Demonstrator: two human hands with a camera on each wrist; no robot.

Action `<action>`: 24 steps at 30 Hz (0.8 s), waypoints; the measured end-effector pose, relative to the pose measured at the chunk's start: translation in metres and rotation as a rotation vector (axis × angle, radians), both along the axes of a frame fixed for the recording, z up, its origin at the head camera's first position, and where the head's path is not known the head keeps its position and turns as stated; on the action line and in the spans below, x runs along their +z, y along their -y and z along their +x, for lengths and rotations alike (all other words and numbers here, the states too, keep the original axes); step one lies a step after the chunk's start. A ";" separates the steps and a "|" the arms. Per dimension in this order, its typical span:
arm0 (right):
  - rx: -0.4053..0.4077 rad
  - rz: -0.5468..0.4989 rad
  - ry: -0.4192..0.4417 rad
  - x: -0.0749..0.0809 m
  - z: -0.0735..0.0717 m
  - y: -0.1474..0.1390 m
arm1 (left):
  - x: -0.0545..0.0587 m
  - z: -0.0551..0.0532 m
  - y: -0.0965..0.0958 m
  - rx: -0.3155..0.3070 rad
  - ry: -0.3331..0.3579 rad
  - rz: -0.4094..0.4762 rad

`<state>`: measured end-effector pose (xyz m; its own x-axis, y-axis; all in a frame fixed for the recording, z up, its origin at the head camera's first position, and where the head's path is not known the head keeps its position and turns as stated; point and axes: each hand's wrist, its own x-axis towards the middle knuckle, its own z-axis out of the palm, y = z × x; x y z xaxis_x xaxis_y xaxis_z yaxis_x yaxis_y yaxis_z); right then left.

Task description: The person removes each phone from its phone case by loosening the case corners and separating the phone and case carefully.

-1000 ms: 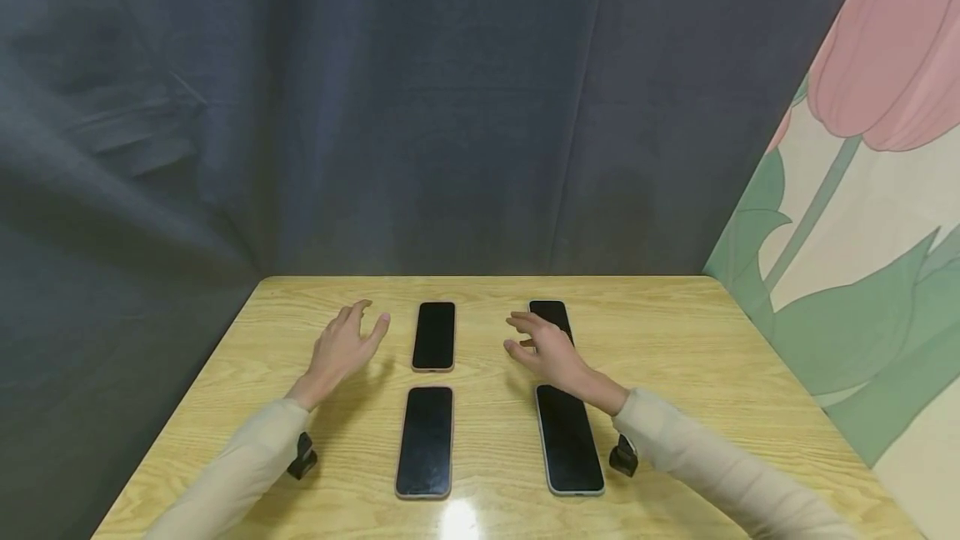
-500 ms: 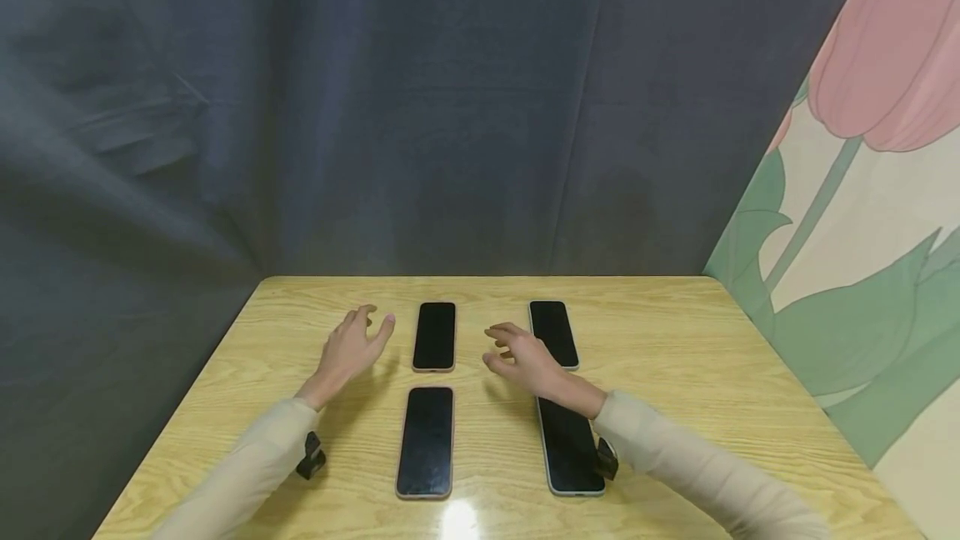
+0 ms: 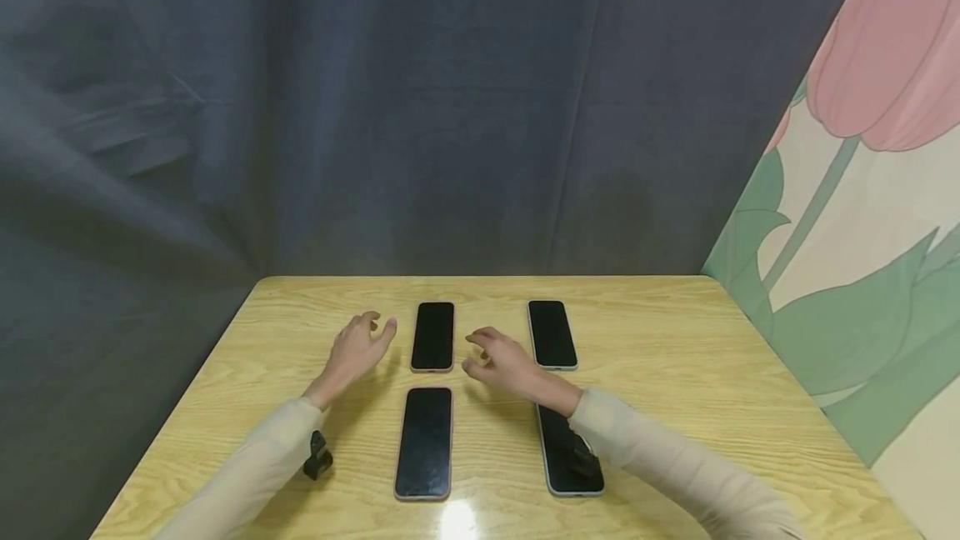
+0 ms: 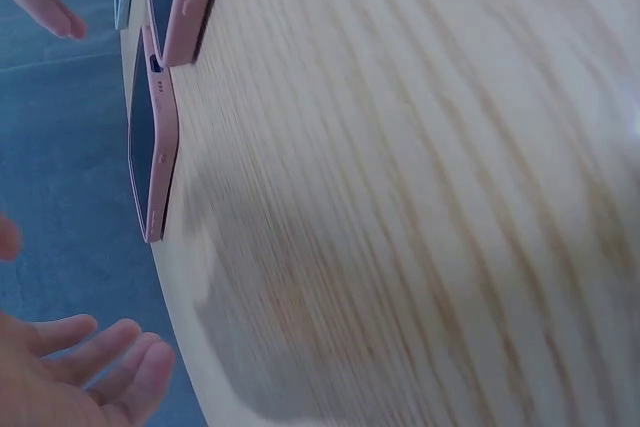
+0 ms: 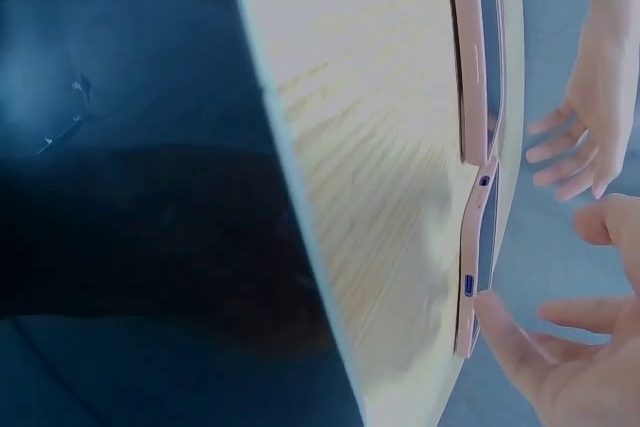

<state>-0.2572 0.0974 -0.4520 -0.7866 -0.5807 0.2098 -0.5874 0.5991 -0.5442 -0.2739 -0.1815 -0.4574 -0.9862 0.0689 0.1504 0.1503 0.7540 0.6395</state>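
Observation:
Four phones is more than I count singly, so several phones lie screen up in two columns. The far left phone (image 3: 432,337) and near left phone (image 3: 424,444) have pink cases. Pale edges rim the far right phone (image 3: 552,336) and near right phone (image 3: 558,448). My left hand (image 3: 357,350) hovers left of the far left phone, fingers loosely bent, holding nothing. On that phone's other side hovers my right hand (image 3: 504,363), also holding nothing; its forearm crosses over the near right phone and hides part of it. In the wrist views, both the left hand (image 4: 85,372) and right hand (image 5: 590,357) appear off the table.
The phones lie on a wood-grain table (image 3: 675,357). A dark curtain (image 3: 450,107) hangs behind its far edge and down the left. A wall with painted tulips (image 3: 862,273) borders the right. A small black device (image 3: 318,455) hangs under the left wrist.
My right hand has moved left, from over the far right phone to beside the far left one, uncovering the former. The left hand has shifted slightly right. The phones have stayed put.

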 end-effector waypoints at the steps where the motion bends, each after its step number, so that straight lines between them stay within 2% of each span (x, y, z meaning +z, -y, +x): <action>1: 0.003 0.009 -0.001 -0.001 0.000 0.002 | 0.000 0.000 -0.001 -0.001 0.006 0.004; 8: 0.029 0.087 0.043 -0.005 0.001 0.012 | -0.001 -0.001 -0.010 -0.028 0.093 0.073; 13: 0.056 0.126 0.046 -0.009 0.001 0.019 | -0.005 -0.003 -0.017 -0.024 0.171 0.122; 20: 0.104 0.139 -0.008 -0.014 -0.001 0.025 | -0.007 -0.003 -0.029 -0.040 0.214 0.126; 24: 0.115 0.132 0.001 -0.014 -0.001 0.026 | -0.007 -0.001 -0.035 -0.043 0.234 0.130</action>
